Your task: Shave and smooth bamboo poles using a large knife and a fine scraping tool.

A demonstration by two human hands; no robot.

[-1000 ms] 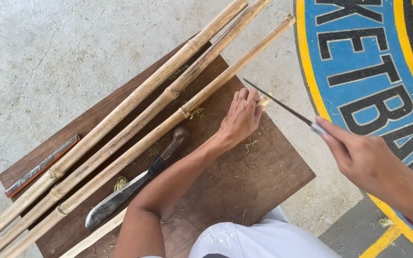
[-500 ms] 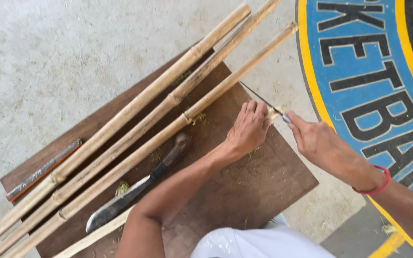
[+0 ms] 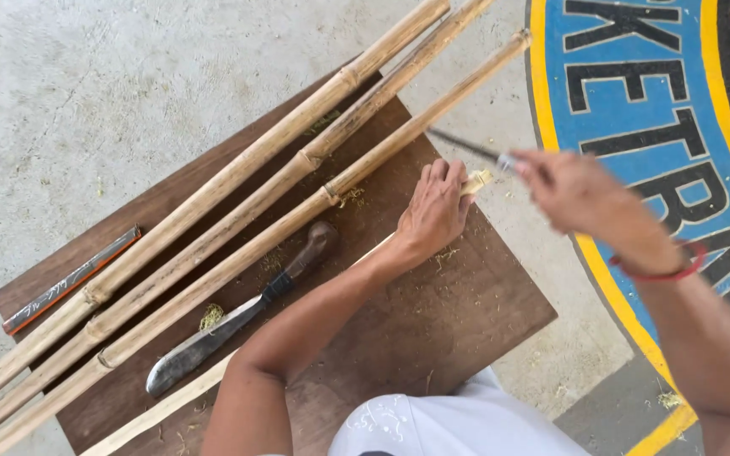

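The left hand [image 3: 434, 211] lies palm down at the centre of the frame, fingers closed over a thin pale strip [image 3: 476, 179] whose frayed tip pokes out past the fingertips; this pins the strip flat to the board [image 3: 433, 338] so it cannot slide. The strip runs back under the forearm and shows again at the lower left. The right hand [image 3: 580, 194], blurred, is curled around the handle of a slim knife [image 3: 462, 145], whose dark blade points toward the upper left and crosses just above the strip's tip, close to the left fingertips. That angle sets the edge against the free end while the other hand braces it.

Three bamboo poles [image 3: 238, 219] lie side by side diagonally across the board, from lower left to upper right, clear of the hands. A machete [image 3: 238, 317] lies just below them, handle toward the left wrist, within easy reach. A narrow flat bar [image 3: 69, 279] rests at the board's left edge. Shavings dot the wood. The board sits on a concrete floor [image 3: 86, 93] with painted markings [image 3: 669, 93] at the right.
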